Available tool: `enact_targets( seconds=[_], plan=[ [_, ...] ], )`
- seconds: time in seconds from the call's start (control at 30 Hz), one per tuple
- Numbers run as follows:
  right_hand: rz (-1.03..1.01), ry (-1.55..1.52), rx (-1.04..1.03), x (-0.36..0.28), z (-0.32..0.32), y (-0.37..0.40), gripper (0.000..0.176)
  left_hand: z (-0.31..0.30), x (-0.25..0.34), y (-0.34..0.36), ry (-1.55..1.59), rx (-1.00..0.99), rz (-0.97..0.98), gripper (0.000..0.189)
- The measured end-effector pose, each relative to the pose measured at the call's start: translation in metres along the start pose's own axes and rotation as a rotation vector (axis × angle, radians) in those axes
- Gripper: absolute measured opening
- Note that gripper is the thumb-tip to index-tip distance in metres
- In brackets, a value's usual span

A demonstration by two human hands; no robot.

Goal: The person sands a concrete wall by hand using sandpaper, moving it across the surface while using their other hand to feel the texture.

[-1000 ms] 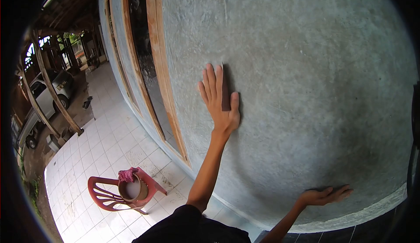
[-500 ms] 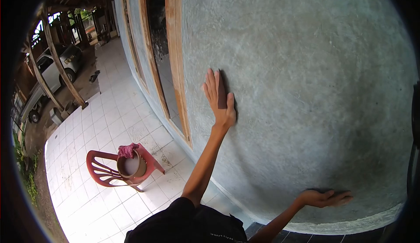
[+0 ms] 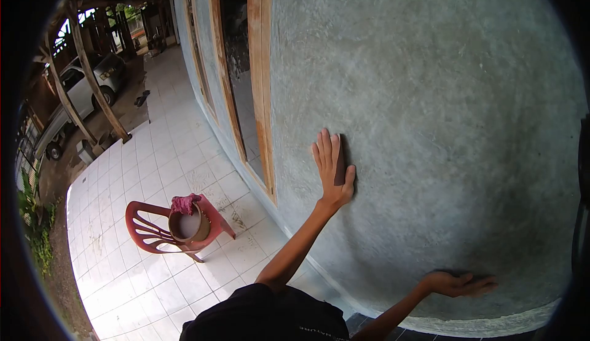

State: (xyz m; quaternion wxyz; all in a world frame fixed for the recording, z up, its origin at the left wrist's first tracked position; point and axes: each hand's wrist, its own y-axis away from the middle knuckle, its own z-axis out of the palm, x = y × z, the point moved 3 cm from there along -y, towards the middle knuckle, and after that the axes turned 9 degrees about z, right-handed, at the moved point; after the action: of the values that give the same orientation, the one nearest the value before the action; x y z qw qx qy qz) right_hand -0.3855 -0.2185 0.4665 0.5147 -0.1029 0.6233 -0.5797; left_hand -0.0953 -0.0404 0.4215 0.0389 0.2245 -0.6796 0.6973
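Observation:
My left hand (image 3: pixel 334 170) lies flat on the grey plastered wall (image 3: pixel 424 89), fingers stretched upward. Between it and the plaster is a dark brown strip that looks like sandpaper (image 3: pixel 340 168), showing beside the index finger and gripped near the thumb. Low on the same wall, my right hand (image 3: pixel 455 284) rests with its fingers stretched out to the right and nothing visible in it. A soft shadow falls around each hand.
A red plastic chair (image 3: pixel 146 227) stands on the white tiled floor (image 3: pixel 132 286), bearing a bucket (image 3: pixel 198 225) of cloudy liquid with a pink cloth (image 3: pixel 184 203) over its rim. Wooden window frames (image 3: pixel 261 83) border the wall. Posts and a parked vehicle (image 3: pixel 80 95) are farther off.
My left hand has slid down and to the right along the wall with the sandpaper. The right hand stays nearly in place. The view has shifted slightly.

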Motion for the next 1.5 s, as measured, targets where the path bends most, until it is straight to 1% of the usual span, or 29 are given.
enact_targets(
  seconds=[0.03,0.07,0.13,0.17,0.2,0.3,0.37,0.47,0.5,0.53,0.57,0.6,0.63,0.7,0.77,0.8,0.83,0.93,0.97,1.03,1.1,1.17,1.2,1.27,1.33,1.37,1.4,1.43,1.5],
  plan=[
    [-0.015,0.003,0.0,0.001,-0.001,0.0,0.051,-0.003,-0.011,-0.012,-0.002,0.023,0.012,0.072],
    [-0.017,0.009,-0.002,0.001,-0.002,-0.001,0.051,-0.01,-0.024,-0.041,-0.003,0.043,0.027,0.071],
    [-0.001,0.0,-0.003,-0.002,-0.001,-0.001,0.051,-0.024,-0.046,-0.101,0.011,0.099,-0.002,0.07],
    [0.002,0.008,-0.007,-0.003,-0.001,0.0,0.051,-0.029,-0.061,-0.129,0.043,0.121,-0.049,0.07],
    [0.002,0.007,-0.002,-0.002,-0.001,0.0,0.051,-0.032,-0.071,-0.145,0.074,0.143,-0.097,0.07],
    [0.002,0.009,0.006,-0.002,-0.002,0.0,0.051,-0.027,-0.062,-0.151,0.029,0.168,-0.124,0.069],
    [0.002,0.01,0.01,0.002,-0.001,0.0,0.051,-0.019,-0.031,-0.119,0.041,0.155,-0.072,0.069],
    [0.023,0.022,0.0,0.006,0.0,0.001,0.051,0.005,0.022,-0.038,0.057,0.057,-0.05,0.071],
    [0.017,0.011,0.002,0.002,0.0,0.0,0.051,0.013,0.039,-0.012,0.021,-0.01,-0.039,0.076],
    [0.011,0.002,0.004,-0.001,-0.001,-0.001,0.051,0.014,0.056,0.0,0.055,-0.001,0.007,0.072],
    [0.008,0.003,0.008,-0.002,-0.002,-0.001,0.051,0.014,0.06,0.0,0.02,-0.006,0.06,0.072],
    [0.003,0.003,0.007,-0.001,-0.002,0.0,0.052,0.016,0.055,-0.005,-0.01,-0.011,0.069,0.071],
    [-0.002,0.004,0.006,0.0,-0.001,0.0,0.052,0.016,0.042,-0.014,-0.042,-0.015,0.079,0.072],
    [0.007,0.017,0.0,0.007,0.001,0.0,0.052,0.002,0.026,-0.069,-0.039,0.011,0.137,0.071],
    [0.022,0.041,-0.011,0.01,-0.002,0.001,0.053,-0.014,0.009,-0.131,-0.034,0.036,0.137,0.069],
    [0.029,0.045,-0.009,0.008,-0.001,0.001,0.053,-0.021,-0.002,-0.16,0.003,0.079,0.099,0.067],
    [0.035,0.046,-0.01,0.006,-0.001,0.001,0.052,-0.025,-0.01,-0.177,0.037,0.124,0.059,0.065],
    [0.065,0.046,-0.009,0.004,-0.001,0.002,0.052,-0.02,-0.016,-0.179,0.029,0.17,0.036,0.063],
    [0.065,0.041,-0.006,0.001,0.0,0.002,0.052,-0.017,-0.009,-0.167,0.026,0.147,0.032,0.064],
    [0.058,0.018,-0.001,-0.005,-0.001,0.0,0.052,-0.007,0.016,-0.114,0.028,0.102,0.038,0.067],
    [0.058,-0.004,0.001,0.004,0.001,0.001,0.052,0.01,0.041,-0.044,0.008,0.057,0.045,0.07],
    [0.061,-0.016,0.001,0.006,0.001,0.002,0.052,0.026,0.061,0.027,0.005,0.016,0.138,0.068],
    [0.06,-0.012,-0.002,0.005,0.001,0.002,0.052,0.025,0.058,0.038,0.006,0.016,0.134,0.068],
    [0.05,-0.007,-0.001,0.004,0.001,0.0,0.053,0.025,0.054,0.052,0.055,-0.06,0.242,0.077],
    [0.074,0.024,-0.013,0.008,-0.001,0.001,0.053,0.017,0.033,0.016,0.0,-0.032,0.289,0.077],
    [0.072,0.032,-0.009,0.008,-0.002,0.001,0.053,0.012,0.018,-0.011,-0.007,0.003,0.274,0.073],
    [0.07,0.032,-0.01,0.007,-0.002,0.001,0.054,0.002,0.012,-0.05,0.008,0.034,0.212,0.067],
    [0.068,0.033,-0.012,0.006,-0.001,0.001,0.054,-0.009,-0.001,-0.087,0.044,0.075,0.198,0.065],
    [0.075,0.029,-0.009,0.007,0.0,0.001,0.053,-0.025,-0.026,-0.149,0.022,0.11,0.115,0.066]
  ],
)
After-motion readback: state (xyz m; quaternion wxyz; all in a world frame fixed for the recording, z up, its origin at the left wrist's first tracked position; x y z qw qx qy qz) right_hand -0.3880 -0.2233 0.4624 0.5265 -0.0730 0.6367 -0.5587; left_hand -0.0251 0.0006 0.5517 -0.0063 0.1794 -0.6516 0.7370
